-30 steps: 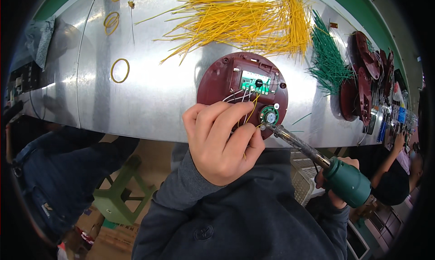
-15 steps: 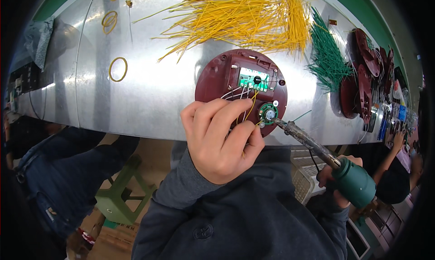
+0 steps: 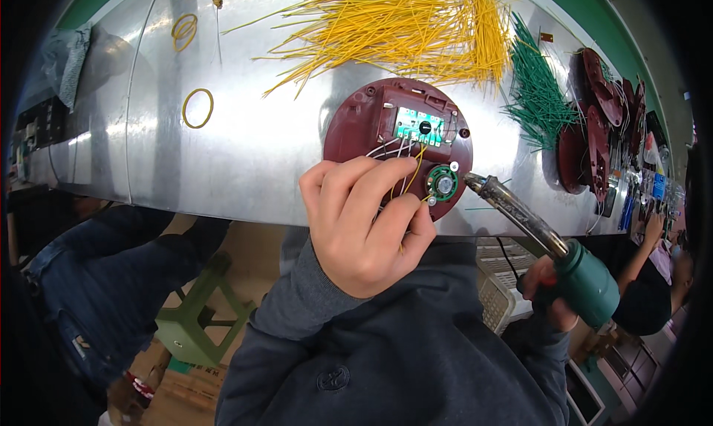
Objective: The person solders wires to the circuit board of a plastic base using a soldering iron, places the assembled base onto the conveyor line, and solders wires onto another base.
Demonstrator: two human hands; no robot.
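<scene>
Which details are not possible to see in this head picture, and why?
In the head view:
- Housing: lower left part hidden behind the left hand.
- Right hand: some fingers hidden behind the iron.
- Speaker: whether a wire is soldered on, too small to tell.
- Yellow wires: some cut off by the top edge.

A green stool (image 3: 180,335) stands on the beige floor (image 3: 249,249) near a metal table (image 3: 249,162) streaked with bright light.

A soldering iron (image 3: 546,236) is held in the right hand (image 3: 540,279), its tip near the speaker (image 3: 443,182) of a round dark-red casing (image 3: 349,132), over which the left hand (image 3: 368,233) is bent, yellow wires (image 3: 394,32) being heaped beyond.
</scene>
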